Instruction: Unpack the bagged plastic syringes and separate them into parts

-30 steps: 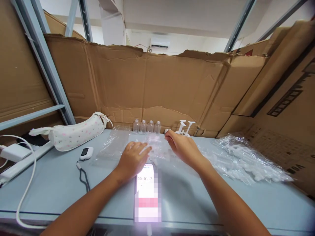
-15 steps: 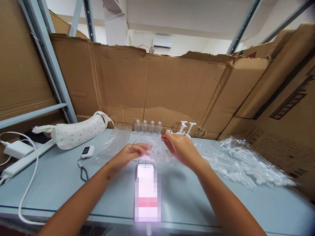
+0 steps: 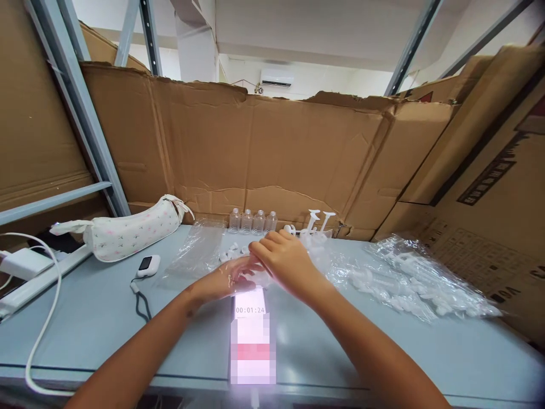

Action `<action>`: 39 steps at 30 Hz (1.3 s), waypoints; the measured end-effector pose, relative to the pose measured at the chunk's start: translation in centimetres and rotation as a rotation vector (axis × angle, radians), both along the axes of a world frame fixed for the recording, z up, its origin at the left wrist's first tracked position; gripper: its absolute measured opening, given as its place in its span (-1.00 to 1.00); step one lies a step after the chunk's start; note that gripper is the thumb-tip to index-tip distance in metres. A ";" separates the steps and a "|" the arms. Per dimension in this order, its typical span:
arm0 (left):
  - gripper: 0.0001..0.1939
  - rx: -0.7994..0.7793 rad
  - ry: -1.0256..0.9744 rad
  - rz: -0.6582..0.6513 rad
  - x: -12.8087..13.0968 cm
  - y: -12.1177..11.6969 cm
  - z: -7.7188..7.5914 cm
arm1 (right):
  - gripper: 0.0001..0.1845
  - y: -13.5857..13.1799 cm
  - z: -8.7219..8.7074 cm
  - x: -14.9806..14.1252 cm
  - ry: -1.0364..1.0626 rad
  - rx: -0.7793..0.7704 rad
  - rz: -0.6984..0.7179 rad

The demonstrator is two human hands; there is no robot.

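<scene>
My left hand point(image 3: 240, 275) is palm up above the top of a lit phone point(image 3: 251, 335), its fingers curled around a clear, shiny plastic piece whose kind I cannot make out. My right hand point(image 3: 285, 258) reaches over from the right with bent fingers closed at that same spot; its fingertips are partly hidden. Just behind the left hand lie several small white caps point(image 3: 233, 253). Several clear bottles point(image 3: 259, 221) stand in a row against the cardboard. White pump heads point(image 3: 313, 220) stand right of them, beyond my right hand.
A clear plastic bag point(image 3: 196, 247) lies left of the hands. More bags with white parts point(image 3: 417, 284) cover the right side. A patterned pouch point(image 3: 131, 233), a small white device point(image 3: 148, 265) with a strap, and a power strip point(image 3: 46, 278) with a cable sit left. Cardboard walls point(image 3: 272, 147) enclose the back.
My hands have come together over the top of the phone; the right moved left and the left turned palm up. The small white caps now show clearly behind them.
</scene>
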State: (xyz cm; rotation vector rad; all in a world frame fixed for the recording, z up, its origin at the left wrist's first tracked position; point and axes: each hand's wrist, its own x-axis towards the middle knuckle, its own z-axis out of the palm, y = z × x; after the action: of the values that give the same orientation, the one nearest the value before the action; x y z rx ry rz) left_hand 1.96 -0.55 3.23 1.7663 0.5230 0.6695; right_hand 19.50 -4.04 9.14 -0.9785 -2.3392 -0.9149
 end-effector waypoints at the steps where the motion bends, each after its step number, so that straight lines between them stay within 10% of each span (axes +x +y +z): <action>1: -0.68 0.077 0.033 0.049 0.0 0.1 0.0 | -0.84 0.1 -0.1 -0.3 -0.010 0.013 0.014; 7: -0.82 0.279 0.074 0.330 0.2 1.3 -0.9 | -0.80 1.0 -0.2 -0.8 0.000 0.079 0.017; 16: -0.56 -0.189 -0.226 0.462 0.1 2.3 -1.1 | -0.61 1.2 0.1 4.6 0.369 0.077 -0.141; 27: -0.52 -0.335 -0.285 0.357 0.9 3.6 -2.1 | -0.54 4.4 -4.3 12.0 1.194 -0.787 0.015; 39: -0.57 -0.302 -0.256 0.531 -1.2 4.7 -1.9 | -0.60 4.1 -4.4 13.1 1.555 -0.603 0.129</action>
State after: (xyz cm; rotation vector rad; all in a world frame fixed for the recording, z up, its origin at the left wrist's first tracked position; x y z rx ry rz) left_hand 0.71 4.16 1.28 1.2368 0.8765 1.1037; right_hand 32.61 0.01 4.71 -1.0793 -1.1855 0.5925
